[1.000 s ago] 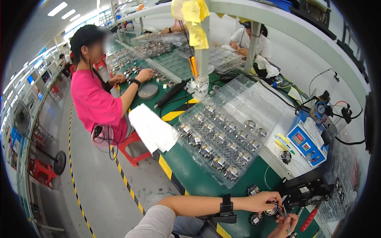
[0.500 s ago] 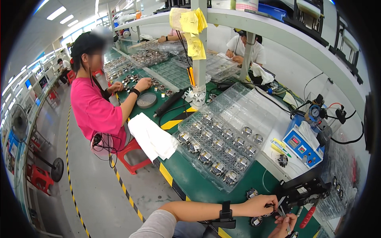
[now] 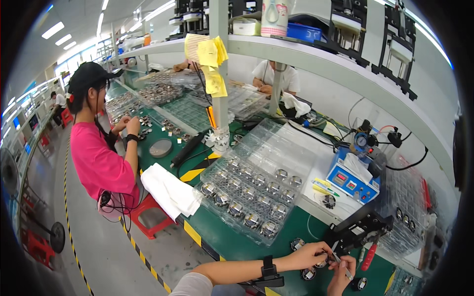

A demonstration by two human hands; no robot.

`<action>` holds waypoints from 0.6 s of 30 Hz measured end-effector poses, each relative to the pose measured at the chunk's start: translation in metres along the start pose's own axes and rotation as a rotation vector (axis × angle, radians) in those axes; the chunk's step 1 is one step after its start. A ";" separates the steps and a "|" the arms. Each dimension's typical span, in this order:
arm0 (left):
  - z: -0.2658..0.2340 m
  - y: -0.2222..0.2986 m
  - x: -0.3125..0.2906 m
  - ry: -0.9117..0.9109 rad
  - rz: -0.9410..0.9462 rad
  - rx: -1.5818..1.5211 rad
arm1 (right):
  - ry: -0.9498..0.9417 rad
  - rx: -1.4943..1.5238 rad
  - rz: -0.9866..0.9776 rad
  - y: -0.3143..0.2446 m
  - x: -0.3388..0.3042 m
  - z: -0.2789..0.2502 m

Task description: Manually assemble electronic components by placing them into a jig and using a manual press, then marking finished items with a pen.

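Note:
My left hand (image 3: 312,255) reaches in from the lower edge, its fingertips pinched together beside a black fixture (image 3: 359,228); what they pinch is too small and covered to name. Close against it, my right hand (image 3: 339,276) grips metal tweezers (image 3: 347,271), their tips pointing up toward the left fingertips. Small round metal-rimmed parts lie on the green bench around my hands: one (image 3: 297,243) beyond the left wrist, another (image 3: 308,273) just below the left hand, and one (image 3: 362,283) right of the right hand. A red handle (image 3: 369,256) sticks out from the fixture.
A clear plastic tray (image 3: 237,197) with several round parts stands beyond my left forearm. Behind the fixture are a blue control box (image 3: 351,176) and more clear trays (image 3: 402,207). A white cloth (image 3: 168,190) hangs over the bench edge. A person in pink (image 3: 101,153) works at the left.
The view has turned, so the bench sits further left in the picture. My hands stay together by the fixture, and the tweezers show more plainly. The co-worker's hands have drawn closer together.

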State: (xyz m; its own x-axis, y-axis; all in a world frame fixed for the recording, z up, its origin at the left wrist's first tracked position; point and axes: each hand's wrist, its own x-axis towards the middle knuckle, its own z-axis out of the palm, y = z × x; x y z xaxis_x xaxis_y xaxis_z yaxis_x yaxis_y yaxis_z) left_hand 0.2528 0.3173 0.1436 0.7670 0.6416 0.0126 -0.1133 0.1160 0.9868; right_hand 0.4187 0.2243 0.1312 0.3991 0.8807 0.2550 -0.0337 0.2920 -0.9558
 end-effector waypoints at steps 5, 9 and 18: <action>-0.002 -0.031 0.016 0.107 0.208 0.099 | -0.152 -0.153 0.041 -0.029 0.009 0.016; -0.008 -0.017 0.010 0.098 0.107 0.008 | -0.247 -0.250 0.028 -0.036 0.016 0.015; -0.022 -0.020 0.011 0.170 0.173 -0.130 | -0.090 -0.144 0.011 -0.027 -0.003 0.011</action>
State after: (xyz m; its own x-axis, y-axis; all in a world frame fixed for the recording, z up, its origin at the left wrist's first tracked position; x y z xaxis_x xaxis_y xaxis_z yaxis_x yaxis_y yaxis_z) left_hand 0.2491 0.3388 0.1206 0.6132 0.7772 0.1410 -0.3221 0.0831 0.9431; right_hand 0.4088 0.2182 0.1577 0.3153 0.9155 0.2499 0.0968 0.2310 -0.9681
